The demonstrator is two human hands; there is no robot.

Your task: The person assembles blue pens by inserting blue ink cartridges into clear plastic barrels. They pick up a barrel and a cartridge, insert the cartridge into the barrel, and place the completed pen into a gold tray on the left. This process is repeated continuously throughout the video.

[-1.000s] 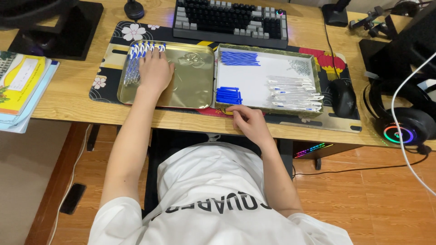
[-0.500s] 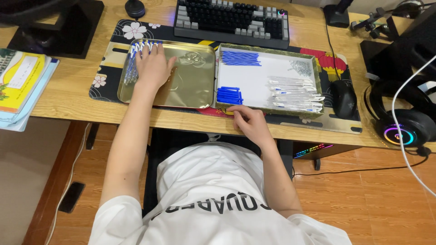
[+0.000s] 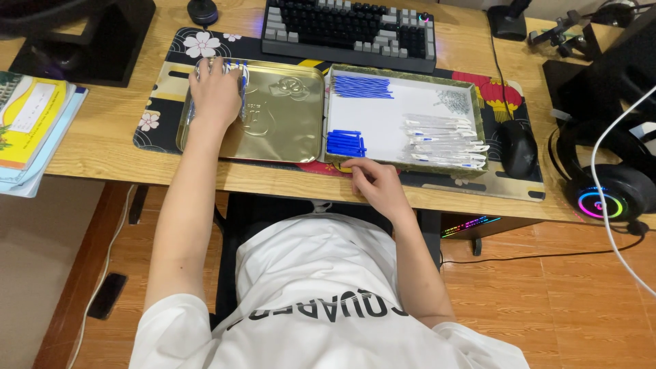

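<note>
My left hand (image 3: 215, 92) lies palm down on the far left corner of a gold tin lid (image 3: 287, 130), covering a small pile of blue-and-clear pens (image 3: 240, 72). My right hand (image 3: 376, 184) rests with curled fingers at the front rim of a white-lined tray (image 3: 383, 123); I see nothing in those fingers. Just beyond them lie blue caps (image 3: 345, 143). The tray also holds blue refills (image 3: 362, 87), clear pen barrels (image 3: 444, 140) and a heap of small metal parts (image 3: 454, 100).
Lid and tray sit on a patterned desk mat (image 3: 171, 48) in front of a keyboard (image 3: 348, 27). A black mouse (image 3: 518, 147) and a lit headset (image 3: 605, 198) are at the right. Books (image 3: 31, 123) lie at the left, behind them a monitor base (image 3: 82, 41).
My left hand has slid slightly toward the far left corner of the lid over the pens. My right hand stays at the tray's front rim.
</note>
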